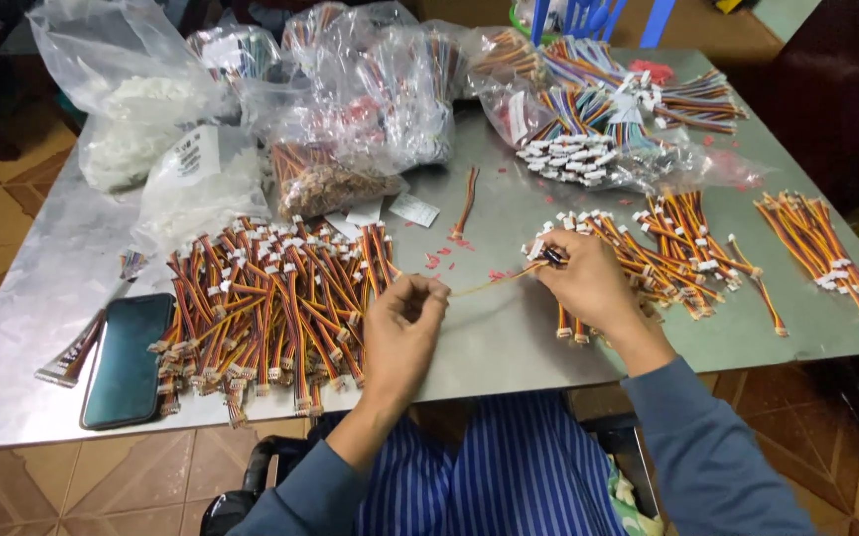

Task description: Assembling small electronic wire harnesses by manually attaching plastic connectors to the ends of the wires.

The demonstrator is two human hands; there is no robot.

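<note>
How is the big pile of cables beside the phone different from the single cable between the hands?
The pile lies loose on the table; the single cable is stretched between left hand and right hand. The pile holds many crossed cables, the other only one. Both have coloured wires.

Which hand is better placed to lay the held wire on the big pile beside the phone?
The left hand, probably. It pinches the near end of the thin wire right beside the big pile of cables. The right hand holds the far end, further from that pile.
</note>
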